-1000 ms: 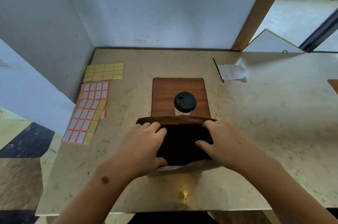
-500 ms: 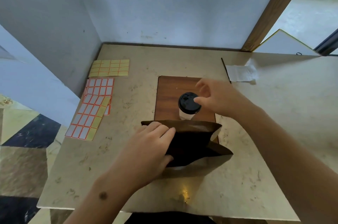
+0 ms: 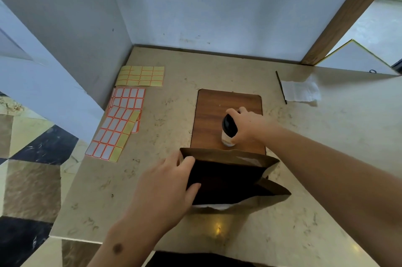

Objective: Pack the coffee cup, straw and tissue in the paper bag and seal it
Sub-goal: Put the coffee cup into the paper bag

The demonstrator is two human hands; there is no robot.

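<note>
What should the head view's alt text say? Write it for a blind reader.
The right hand grips a tilted, black-lidded coffee cup on a wooden board, while the left hand holds open a brown paper bag. A tissue and straw lie far right.

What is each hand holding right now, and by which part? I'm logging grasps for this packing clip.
The right hand grips the coffee cup around its lidded top. The left hand holds the paper bag by its left mouth edge.

Cup now gripped

Your right hand [image 3: 248, 127], off the paper bag [image 3: 230, 179] since a second ago, now grips the coffee cup [image 3: 228, 130], tilting it leftward.
</note>
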